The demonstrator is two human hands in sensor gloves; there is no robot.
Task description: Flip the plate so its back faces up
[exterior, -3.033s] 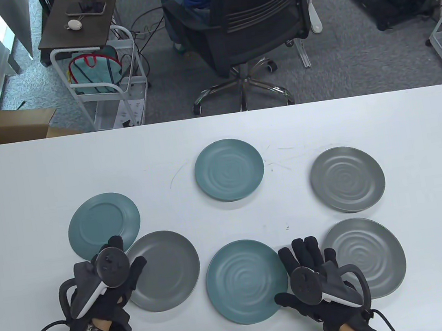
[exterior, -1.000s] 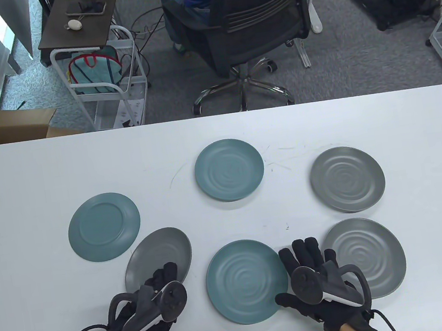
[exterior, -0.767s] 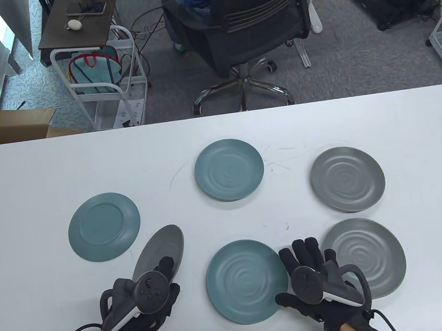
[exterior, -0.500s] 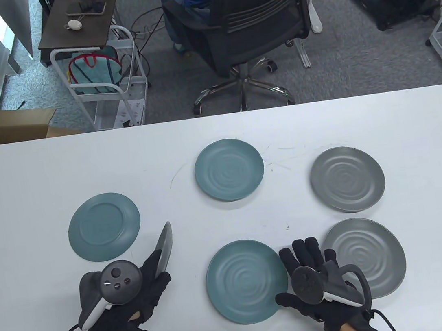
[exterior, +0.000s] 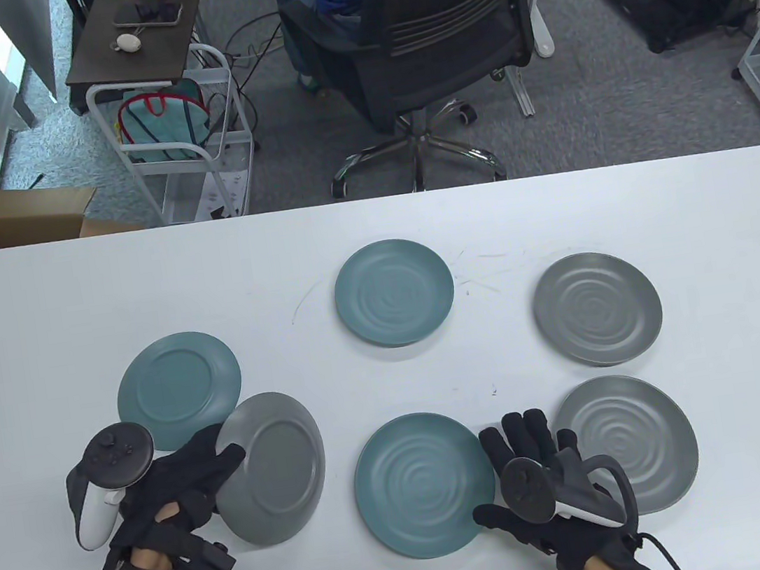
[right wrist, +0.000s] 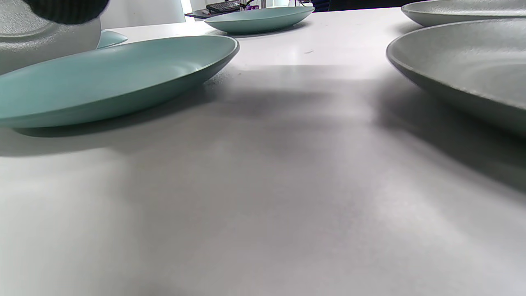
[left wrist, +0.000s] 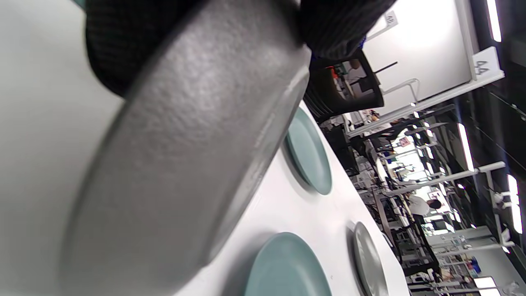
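My left hand (exterior: pixel 216 463) grips the left rim of a grey plate (exterior: pixel 273 467) at the near left of the table. The plate is tilted, with its ringed back facing up. In the left wrist view the plate's back (left wrist: pixel 185 164) fills the frame, and gloved fingers (left wrist: pixel 115 45) wrap its rim. My right hand (exterior: pixel 527 452) rests flat and open on the table (exterior: pixel 394 382). It lies between a teal plate (exterior: pixel 423 484) and a grey plate (exterior: pixel 631 440), both face up, and holds nothing.
A teal plate (exterior: pixel 179 389) lies back up just beyond the held plate, close to its rim. A teal plate (exterior: pixel 394 292) at mid-table and a grey plate (exterior: pixel 597 308) at right lie face up. The right wrist view shows the near teal plate (right wrist: pixel 111 78) and grey plate (right wrist: pixel 464 61).
My left hand has rolled over and moved left, turning the grey plate from face up, through standing on edge, to back up. My right hand has not moved.
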